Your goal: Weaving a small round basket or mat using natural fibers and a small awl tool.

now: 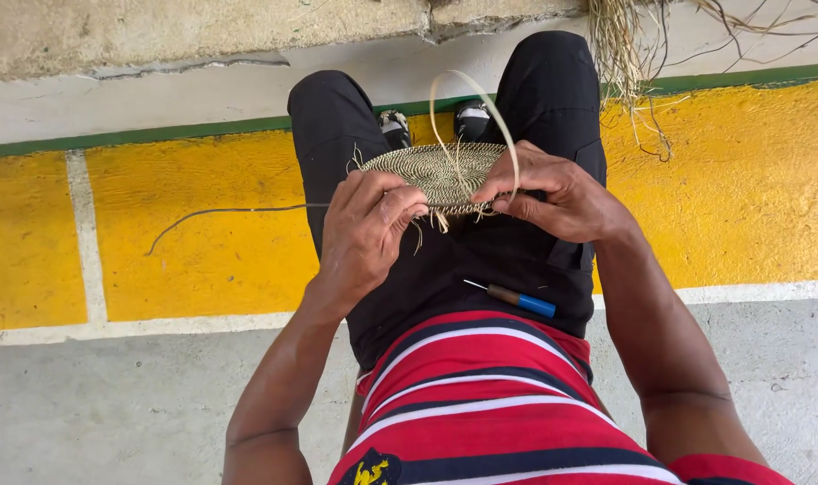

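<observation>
Nearest the camera is a red shirt [481, 404] with dark and white stripes; just beyond it, on the lap of the black trousers [463, 260], lies an awl-like tool with a blue handle [521, 301], untouched by either hand. Above it the left hand [364, 233] pinches the near left edge of a flat, oval woven disc [436, 166], thumb and fingers pressed together on the rim; the right hand [553, 193] grips the near right edge, its fingers closed on the rim and on a pale strip [481, 99] that loops up and over the disc. The disc sits above the thighs, held between both hands. Its centre looks tightly coiled and finished; loose fibre ends stick out round the edge, so the outer rows seem unfinished, judging from this view. A long thin strand [220, 214] trails left across the yellow-painted floor [193, 251]; farther off, two shoes [431, 121], a green line, and a bundle of dry fibre [620, 49] at the wall.
</observation>
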